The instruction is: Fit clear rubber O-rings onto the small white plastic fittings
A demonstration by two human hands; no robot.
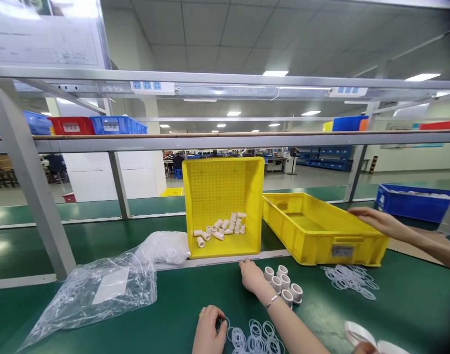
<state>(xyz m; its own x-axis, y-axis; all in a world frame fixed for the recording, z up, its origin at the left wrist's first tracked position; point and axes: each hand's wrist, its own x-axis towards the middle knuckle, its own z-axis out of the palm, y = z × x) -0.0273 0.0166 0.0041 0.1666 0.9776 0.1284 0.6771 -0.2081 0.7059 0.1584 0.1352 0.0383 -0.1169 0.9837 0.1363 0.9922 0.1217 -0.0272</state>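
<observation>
Several white sleeves (275, 286) stand at three o'clock from the right hand (252, 278), its fingers extended below a yellow bin (223, 182) at eleven o'clock, while clear rings (239, 338) lie at three o'clock from the left hand's (210, 329) curled fingers, and whether either hand grips anything I cannot tell.

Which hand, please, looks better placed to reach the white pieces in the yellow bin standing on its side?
Probably the right hand, just in front of that bin; the left hand is farther back, beside the rings.
</observation>
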